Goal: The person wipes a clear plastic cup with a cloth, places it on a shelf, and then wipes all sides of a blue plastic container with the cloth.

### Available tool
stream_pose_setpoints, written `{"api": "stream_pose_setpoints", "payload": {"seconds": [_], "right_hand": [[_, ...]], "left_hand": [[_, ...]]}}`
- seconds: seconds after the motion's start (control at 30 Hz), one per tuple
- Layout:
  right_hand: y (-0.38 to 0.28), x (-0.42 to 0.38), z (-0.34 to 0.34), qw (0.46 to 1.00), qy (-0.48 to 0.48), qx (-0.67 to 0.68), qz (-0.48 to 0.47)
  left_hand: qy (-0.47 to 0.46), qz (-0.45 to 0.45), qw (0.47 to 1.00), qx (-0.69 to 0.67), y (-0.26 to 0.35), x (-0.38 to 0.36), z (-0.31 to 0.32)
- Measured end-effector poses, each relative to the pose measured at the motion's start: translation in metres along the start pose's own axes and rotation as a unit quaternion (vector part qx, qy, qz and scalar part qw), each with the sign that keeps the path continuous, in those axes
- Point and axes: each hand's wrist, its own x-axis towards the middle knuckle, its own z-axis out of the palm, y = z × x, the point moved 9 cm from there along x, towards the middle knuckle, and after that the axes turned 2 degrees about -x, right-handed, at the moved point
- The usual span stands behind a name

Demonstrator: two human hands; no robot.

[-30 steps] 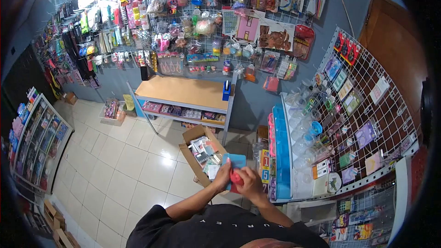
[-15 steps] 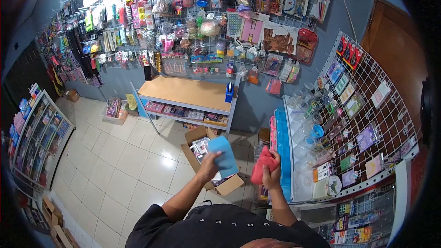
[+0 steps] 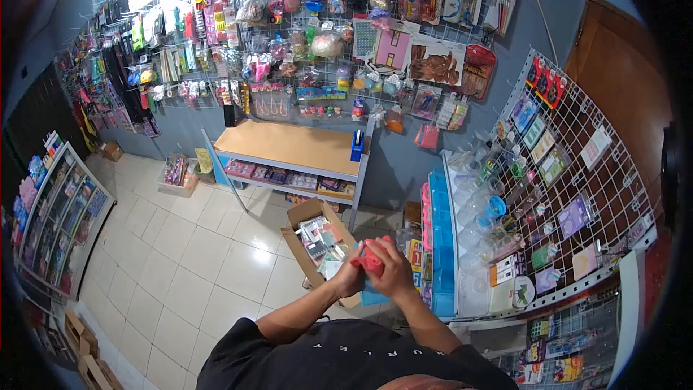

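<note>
Brought my hands back together: right hand [image 3: 393, 274] pulled the red cloth [image 3: 371, 261] off the shelf side to my left hand [image 3: 349, 279], and the blue pad [image 3: 372, 295] dropped from raised to underneath them.

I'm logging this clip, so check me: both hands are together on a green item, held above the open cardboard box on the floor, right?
Not quite: the item is red, not green. The head view shows the left hand and right hand together on it, above the open cardboard box on the floor. A blue piece shows just under the hands.
</note>
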Motion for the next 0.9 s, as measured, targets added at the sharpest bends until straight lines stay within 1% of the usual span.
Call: {"api": "stream_pose_setpoints", "payload": {"seconds": [0.07,0.1,0.17,0.23,0.33,0.37,0.47,0.5,0.6,0.67,0.73,0.77,0.87,0.9], "right_hand": [[0.002,0.005,0.002,0.999,-0.039,0.020,0.015],[-0.003,0.003,-0.002,1.000,0.002,0.002,-0.013],[-0.007,0.000,-0.004,0.999,0.027,0.005,-0.030],[-0.011,-0.005,-0.005,0.998,0.048,0.010,-0.047],[-0.014,-0.014,-0.005,0.996,0.063,-0.011,-0.054],[-0.010,-0.018,0.000,0.996,0.066,-0.019,-0.056],[-0.014,-0.028,0.002,0.993,0.083,-0.042,-0.072],[-0.013,-0.033,0.004,0.993,0.079,-0.045,-0.071],[-0.009,-0.047,0.011,0.994,0.068,-0.038,-0.074],[-0.005,-0.055,0.012,0.995,0.063,-0.015,-0.082],[0.015,-0.067,0.023,0.998,0.027,-0.001,-0.060],[0.025,-0.074,0.027,0.999,0.010,0.005,-0.049],[0.065,-0.086,0.020,0.988,0.005,0.121,0.097],[0.086,-0.093,0.021,0.983,0.020,0.136,0.125]], "left_hand": [[0.012,0.007,1.000,0.013,-0.004,0.009,-0.009],[0.025,0.010,1.000,-0.012,0.001,0.004,0.000],[0.025,0.026,0.999,-0.016,0.010,-0.002,0.011],[0.034,0.034,0.998,-0.042,0.013,-0.001,0.007],[0.022,0.012,0.996,-0.084,0.012,-0.006,0.013],[0.039,0.011,0.995,-0.091,0.011,-0.004,0.008],[0.018,0.009,0.993,-0.119,0.028,-0.015,0.027],[0.049,0.007,0.990,-0.132,0.031,-0.013,0.020],[0.082,0.007,0.991,-0.109,0.046,-0.013,0.016],[0.085,0.023,0.991,-0.096,0.046,-0.002,-0.003],[0.094,0.025,0.993,-0.070,0.045,0.004,-0.017],[0.093,0.040,0.992,-0.082,0.048,0.004,-0.021],[0.041,0.061,0.995,-0.063,0.061,-0.001,-0.019],[0.041,0.070,0.996,-0.046,0.064,-0.001,-0.022]]}}
